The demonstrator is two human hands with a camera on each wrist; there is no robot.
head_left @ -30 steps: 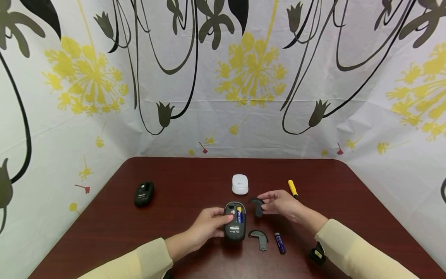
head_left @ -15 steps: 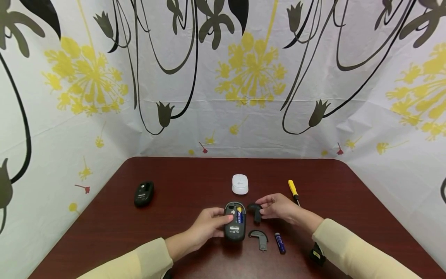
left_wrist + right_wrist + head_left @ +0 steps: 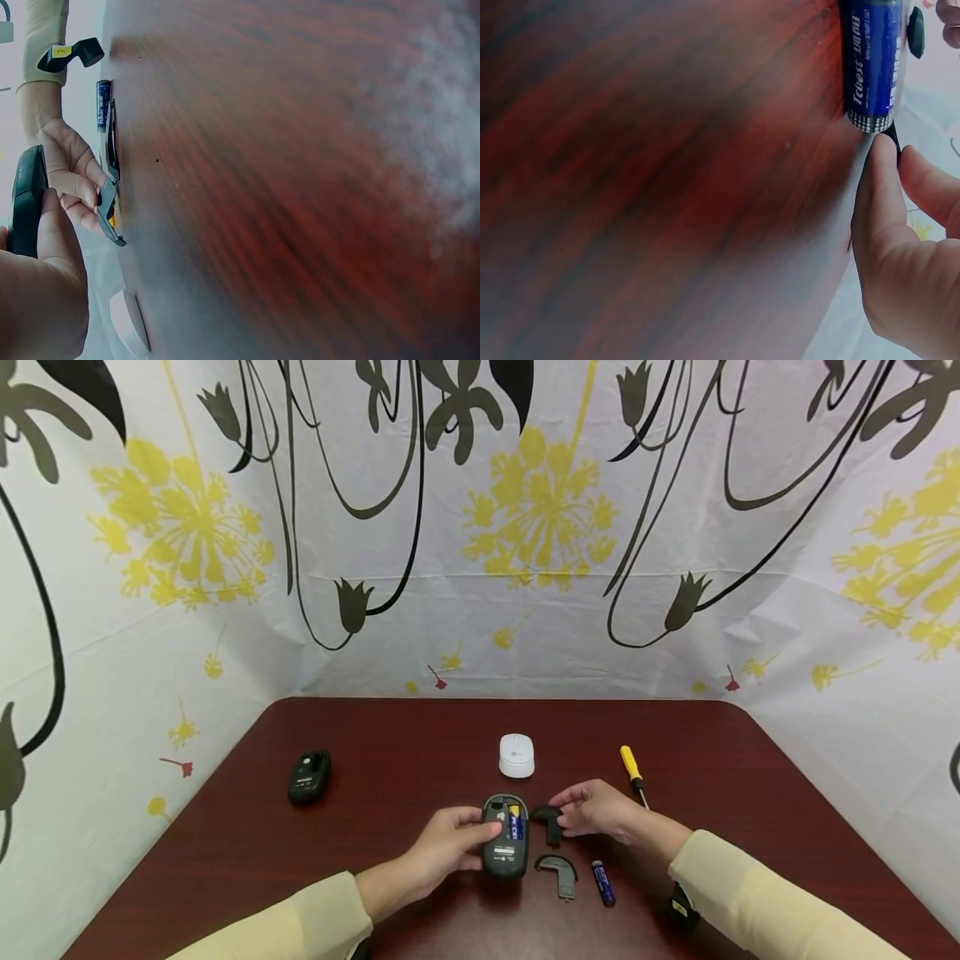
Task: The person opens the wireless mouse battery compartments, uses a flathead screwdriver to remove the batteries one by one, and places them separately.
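My left hand (image 3: 442, 852) grips a black computer mouse (image 3: 504, 856) with its underside up. Its battery compartment is uncovered, and a blue-and-yellow battery (image 3: 516, 822) sits inside. Just right of the mouse, my right hand (image 3: 600, 810) pinches a black T-shaped battery cover (image 3: 552, 831) between thumb and fingers, low over the table. In the left wrist view this cover (image 3: 109, 201) shows at the right hand's fingertips, close to the tabletop. A second battery cover (image 3: 564, 881), grey inside facing up, lies nearer to me. Beside it rests a loose blue battery (image 3: 602, 883).
A white mouse (image 3: 517, 756) stands farther back on the dark red table (image 3: 405, 735). Another black mouse (image 3: 310, 777) lies underside up on the left. Behind the right hand is a yellow-handled screwdriver (image 3: 631, 764). A patterned cloth (image 3: 465, 635) surrounds the table.
My right hand has brought its battery cover slightly toward me and left, lower beside the mouse and close to the other cover. The left hand and its mouse have stayed in place.
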